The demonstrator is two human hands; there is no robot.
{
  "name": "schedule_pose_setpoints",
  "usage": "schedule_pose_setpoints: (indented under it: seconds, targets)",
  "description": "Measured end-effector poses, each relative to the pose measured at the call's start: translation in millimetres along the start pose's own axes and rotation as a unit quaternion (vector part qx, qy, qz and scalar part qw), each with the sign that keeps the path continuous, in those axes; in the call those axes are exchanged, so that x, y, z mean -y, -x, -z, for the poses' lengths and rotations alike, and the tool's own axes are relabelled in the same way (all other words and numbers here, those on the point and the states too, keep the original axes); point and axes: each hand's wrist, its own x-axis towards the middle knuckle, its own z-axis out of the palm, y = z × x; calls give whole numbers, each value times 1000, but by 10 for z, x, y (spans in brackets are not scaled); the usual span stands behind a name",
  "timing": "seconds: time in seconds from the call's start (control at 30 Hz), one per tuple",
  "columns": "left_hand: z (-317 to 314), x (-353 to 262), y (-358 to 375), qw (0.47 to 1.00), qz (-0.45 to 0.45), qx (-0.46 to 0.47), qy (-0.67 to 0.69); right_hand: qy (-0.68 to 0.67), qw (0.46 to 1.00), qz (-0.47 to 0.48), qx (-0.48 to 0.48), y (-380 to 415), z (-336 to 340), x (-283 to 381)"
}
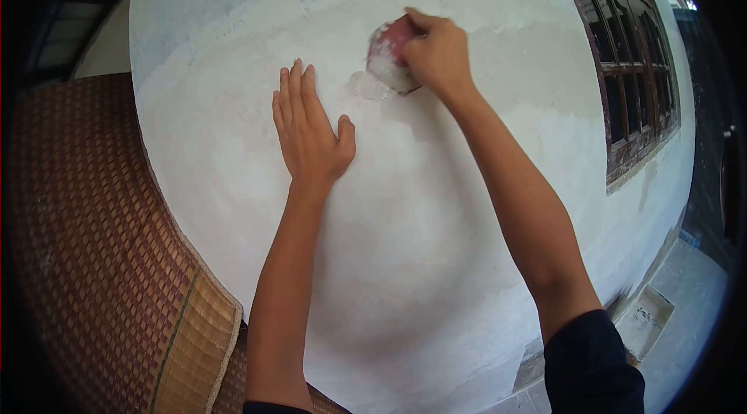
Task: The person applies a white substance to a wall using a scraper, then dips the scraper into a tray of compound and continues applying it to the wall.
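My left hand (311,130) lies flat against the white wall (389,258), fingers spread and pointing up, with nothing in it. Up and to the right of it, my right hand (437,52) grips a red scraper (395,42) smeared with white paste. The scraper's lower edge is at the wall, slightly blurred. Just left of the scraper, a rough wet-looking patch of paste (368,87) shows on the wall, between the two hands.
A brown woven mat (93,235) hangs or leans along the left side. On the right is a dark wooden window (634,71) with bars. A paste-stained tray (646,322) rests low at the right, near my right sleeve.
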Motion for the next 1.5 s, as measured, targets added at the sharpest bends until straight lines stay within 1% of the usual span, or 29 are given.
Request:
schedule_pose_setpoints:
  seconds: [0.07, 0.13, 0.17, 0.23, 0.27, 0.33, 0.4, 0.47, 0.5, 0.53, 0.6, 0.63, 0.67, 0.73, 0.77, 0.8, 0.87, 0.9, 0.93, 1.03, 1.07, 1.13, 1.17, 1.2, 1.27, 1.33, 1.4, 1.47, 1.5]
  targets:
    - [9, -6, -14, 1000, -1, 18, -16, -8, 999, -28, -45, -102, 192, 37]
    - [20, -1, -30, 999, -4, 26, -19, -59, 997, 48, 32, -48, 183, 18]
    - [23, -9, -25, 999, -7, 37, -21, -58, 997, 46, 33, -38, 164, -6]
    - [37, -24, -16, 998, -14, 49, -25, 20, 983, 102, 152, -57, 120, -6]
    - [49, -20, -18, 998, -20, 57, -31, 19, 983, 103, 153, -121, 151, -9]
    - [61, -22, -22, 997, -23, 64, -34, -29, 995, -52, 80, -290, 327, 92]
    - [66, -22, -18, 996, -26, 72, -36, -65, 991, -65, 94, -271, 325, 104]
    - [62, -26, -25, 995, -29, 81, -40, -1, 975, 112, 194, -124, 225, 76]
    - [55, -28, -18, 995, -29, 82, -39, 42, 968, 185, 162, -108, 164, 59]
    - [48, -25, -11, 995, -31, 80, -43, 43, 969, 184, 162, -177, 199, 24]
    - [47, -19, -7, 996, -30, 76, -47, -27, 998, -30, 38, -351, 343, 12]
    - [52, -24, -1, 995, -28, 81, -52, -84, 993, -72, 40, -376, 387, 11]
    - [50, -29, -12, 994, -28, 85, -58, -84, 993, -72, 38, -317, 366, 21]
    - [54, -15, -21, 994, -33, 88, -60, -20, 985, 74, 152, -109, 253, 81]
    - [56, -16, -22, 993, -36, 93, -64, 20, 978, 140, 150, -68, 154, -17]
    - [60, -26, -17, 993, -38, 94, -63, 21, 979, 138, 149, -110, 188, -11]
    - [82, -24, -9, 991, -44, 104, -72, 41, 998, -25, 38, -262, 294, 5]
    - [89, -20, -7, 991, -45, 104, -74, -9, 999, -49, 9, -309, 363, 14]
    - [90, -22, -8, 990, -44, 107, -75, -11, 999, -48, 9, -272, 344, 38]
    - [74, -7, -19, 991, -42, 104, -72, -50, 986, 44, 151, -72, 198, 114]
    - [71, -3, -12, 992, -43, 101, -68, 9, 984, 58, 165, -29, 170, 131]
    - [70, -5, -7, 991, -42, 104, -68, 24, 998, 23, 62, -186, 147, 47]
    - [76, -3, 1, 991, -39, 104, -68, 30, 999, 37, -3, -277, 196, -1]
    - [84, 1, 7, 991, -38, 105, -69, -26, 999, -25, 3, -285, 266, 88]
    - [82, -6, -6, 993, -44, 96, -55, -72, 994, 33, 70, -146, 220, 162]
    - [78, 2, -7, 993, -46, 95, -56, -1, 984, 119, 135, 16, 65, 141]
    - [74, 0, -6, 993, -48, 95, -57, 24, 995, 25, 92, -78, 73, 66]
    - [76, -2, 3, 993, -42, 95, -53, -43, 999, -20, -2, -229, 182, 58]
    - [73, 3, -2, 993, -43, 94, -53, -84, 996, -5, 4, -226, 185, 53]
